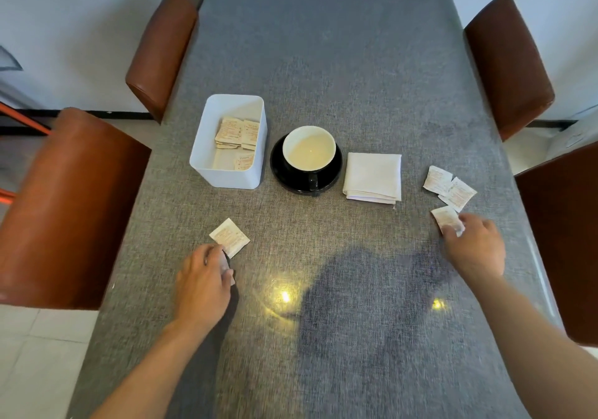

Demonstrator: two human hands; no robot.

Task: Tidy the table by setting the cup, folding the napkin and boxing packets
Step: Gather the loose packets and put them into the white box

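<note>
Left hand [203, 281] fingers curl on a packet [230, 237]; right hand [475, 246] pinches another [447, 218], two more [449, 186] lying just beyond. Farther off, the box [207, 163] holds several packets, the cup [309, 149] sits on its saucer [333, 172], and the folded napkin [372, 176] lies beside it.

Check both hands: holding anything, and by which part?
Left hand pinches the near corner of a packet. Right hand has fingertips on the near end of another packet; lifted or not, unclear.

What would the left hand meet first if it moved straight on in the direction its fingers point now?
Most likely the single packet lying just past the left hand; its fingertips already seem to touch the packet's near corner. Farther along that line stands the white box, though depth is hard to judge.
</note>
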